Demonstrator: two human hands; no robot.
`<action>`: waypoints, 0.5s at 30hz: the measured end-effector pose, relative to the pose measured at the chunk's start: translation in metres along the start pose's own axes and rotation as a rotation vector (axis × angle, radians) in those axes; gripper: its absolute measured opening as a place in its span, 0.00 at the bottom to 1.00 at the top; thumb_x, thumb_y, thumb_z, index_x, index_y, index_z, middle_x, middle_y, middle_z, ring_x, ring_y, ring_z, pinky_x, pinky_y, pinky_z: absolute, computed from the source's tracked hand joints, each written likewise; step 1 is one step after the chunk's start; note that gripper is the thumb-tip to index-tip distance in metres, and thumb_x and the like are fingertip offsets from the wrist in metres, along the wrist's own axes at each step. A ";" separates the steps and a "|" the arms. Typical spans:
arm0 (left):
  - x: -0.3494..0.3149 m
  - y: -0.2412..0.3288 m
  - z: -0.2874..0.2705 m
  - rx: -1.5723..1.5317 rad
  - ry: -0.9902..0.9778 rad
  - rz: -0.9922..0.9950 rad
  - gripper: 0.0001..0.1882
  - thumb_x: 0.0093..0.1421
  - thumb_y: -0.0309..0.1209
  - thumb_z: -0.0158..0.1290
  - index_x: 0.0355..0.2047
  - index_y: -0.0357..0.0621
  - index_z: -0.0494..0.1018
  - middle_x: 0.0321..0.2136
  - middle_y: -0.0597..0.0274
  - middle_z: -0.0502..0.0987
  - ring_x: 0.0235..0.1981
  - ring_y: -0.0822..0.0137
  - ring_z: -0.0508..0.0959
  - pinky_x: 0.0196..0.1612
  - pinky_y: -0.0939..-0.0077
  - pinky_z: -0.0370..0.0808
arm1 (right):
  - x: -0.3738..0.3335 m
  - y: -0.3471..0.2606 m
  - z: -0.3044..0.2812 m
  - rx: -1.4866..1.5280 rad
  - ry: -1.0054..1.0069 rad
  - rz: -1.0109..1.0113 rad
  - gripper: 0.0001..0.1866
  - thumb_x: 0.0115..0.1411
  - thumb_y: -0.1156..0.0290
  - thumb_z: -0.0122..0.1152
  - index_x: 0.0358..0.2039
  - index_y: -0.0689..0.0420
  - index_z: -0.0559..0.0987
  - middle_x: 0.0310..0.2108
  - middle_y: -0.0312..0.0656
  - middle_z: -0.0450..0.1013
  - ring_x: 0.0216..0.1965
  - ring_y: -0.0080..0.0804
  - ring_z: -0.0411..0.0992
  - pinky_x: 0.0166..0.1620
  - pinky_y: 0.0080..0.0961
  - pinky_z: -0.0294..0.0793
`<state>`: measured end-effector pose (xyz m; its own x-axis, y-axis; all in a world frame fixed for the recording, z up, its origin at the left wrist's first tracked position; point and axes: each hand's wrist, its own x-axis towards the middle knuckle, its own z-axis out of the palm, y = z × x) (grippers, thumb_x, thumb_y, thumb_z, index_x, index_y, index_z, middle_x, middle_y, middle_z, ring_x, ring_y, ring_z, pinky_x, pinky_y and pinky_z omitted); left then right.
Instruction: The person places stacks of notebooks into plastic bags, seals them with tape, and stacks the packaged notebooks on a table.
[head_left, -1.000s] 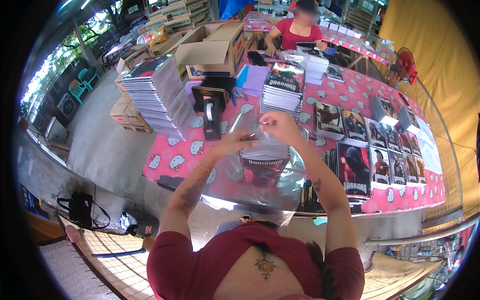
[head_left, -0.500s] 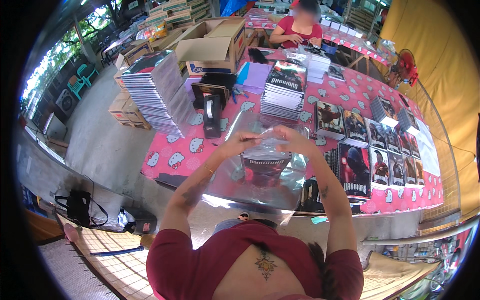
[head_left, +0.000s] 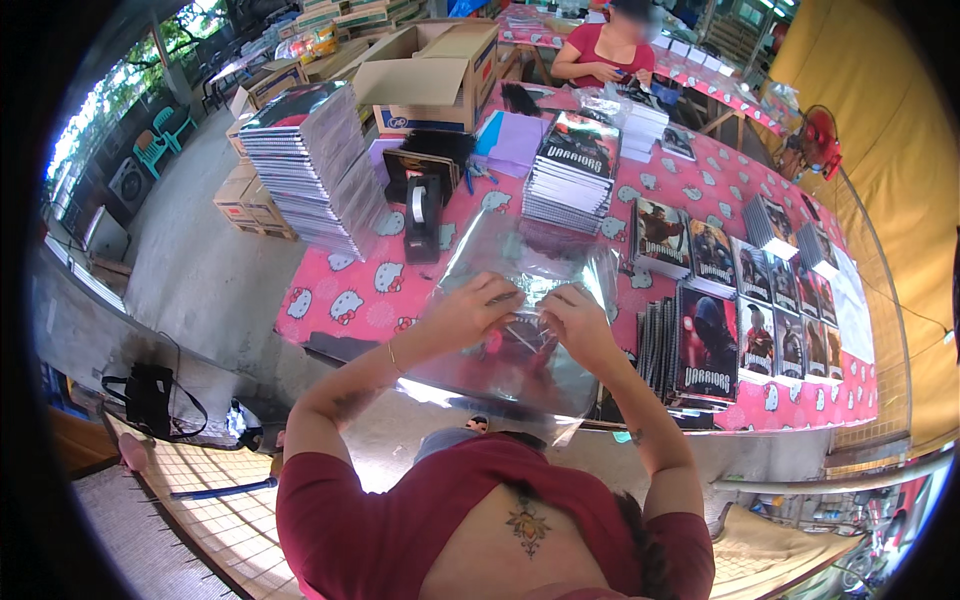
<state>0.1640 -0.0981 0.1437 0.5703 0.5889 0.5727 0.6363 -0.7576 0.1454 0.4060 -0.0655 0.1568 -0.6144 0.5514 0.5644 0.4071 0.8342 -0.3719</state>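
A dark-covered notebook (head_left: 520, 352) lies in front of me under shiny clear plastic wrap (head_left: 470, 262), at the table's near edge. My left hand (head_left: 488, 303) bends its fingers over the wrap, closed on it above the notebook. Close by on the right, my right hand (head_left: 574, 320) pinches the same wrap, fingertips a small gap from the left ones. Much of the notebook's far part is hidden by hands and glare. Just beyond stands a stack of spiral notebooks (head_left: 572, 185), and a black tape dispenser (head_left: 422, 225) is left of the wrap.
A tall stack of plastic-wrapped notebooks (head_left: 305, 170) rises at the left. Behind it are an open cardboard box (head_left: 425, 90) and blue-handled pliers (head_left: 480, 175). More notebooks (head_left: 708, 340) cover the table's right side. A co-worker (head_left: 610, 55) sits across, near a red fan (head_left: 820, 140).
Both hands have come nearer to me and lower, pressing the raised plastic down over the notebook. The view has shifted slightly.
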 end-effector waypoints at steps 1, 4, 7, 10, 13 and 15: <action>0.003 -0.001 -0.002 -0.054 -0.026 -0.025 0.25 0.52 0.31 0.62 0.52 0.42 0.74 0.50 0.56 0.75 0.49 0.55 0.76 0.45 0.63 0.75 | 0.002 0.000 -0.001 -0.015 0.005 0.000 0.08 0.53 0.73 0.65 0.34 0.57 0.79 0.33 0.42 0.75 0.39 0.43 0.73 0.44 0.39 0.72; 0.011 -0.010 -0.011 -0.192 -0.114 -0.122 0.23 0.53 0.30 0.62 0.50 0.42 0.76 0.46 0.56 0.76 0.43 0.54 0.77 0.40 0.61 0.75 | 0.009 0.003 -0.006 0.055 -0.143 0.156 0.06 0.54 0.71 0.65 0.31 0.57 0.78 0.33 0.43 0.73 0.39 0.45 0.73 0.42 0.39 0.72; 0.032 -0.014 -0.015 -0.228 -0.231 -0.301 0.26 0.52 0.30 0.63 0.52 0.40 0.73 0.41 0.53 0.77 0.39 0.51 0.78 0.38 0.61 0.75 | 0.026 0.007 -0.011 0.032 -0.303 0.277 0.13 0.51 0.66 0.69 0.35 0.55 0.78 0.33 0.42 0.73 0.38 0.45 0.73 0.40 0.38 0.72; 0.053 -0.007 -0.017 -0.070 -0.216 -0.378 0.28 0.52 0.31 0.63 0.53 0.36 0.69 0.36 0.49 0.78 0.36 0.49 0.79 0.38 0.61 0.75 | 0.041 0.018 -0.020 -0.287 0.001 -0.038 0.22 0.46 0.61 0.74 0.39 0.55 0.76 0.31 0.42 0.74 0.34 0.46 0.74 0.38 0.38 0.73; 0.053 -0.028 -0.006 -0.130 -0.140 -0.361 0.28 0.53 0.34 0.64 0.51 0.34 0.69 0.33 0.52 0.79 0.34 0.55 0.79 0.40 0.64 0.75 | 0.039 0.066 -0.007 0.307 -0.224 0.322 0.26 0.48 0.63 0.76 0.46 0.56 0.75 0.31 0.38 0.75 0.32 0.31 0.75 0.37 0.28 0.74; 0.052 -0.063 0.002 -0.670 -0.412 -0.725 0.27 0.54 0.36 0.65 0.49 0.34 0.71 0.32 0.59 0.79 0.33 0.65 0.78 0.37 0.71 0.74 | 0.037 0.078 -0.005 0.658 -0.314 0.505 0.25 0.52 0.68 0.73 0.49 0.59 0.75 0.34 0.36 0.76 0.34 0.20 0.72 0.37 0.20 0.73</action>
<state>0.1544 -0.0193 0.1630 0.3822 0.9153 -0.1270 0.5502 -0.1150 0.8271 0.4189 0.0200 0.1522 -0.6631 0.7480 0.0259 0.2683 0.2699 -0.9248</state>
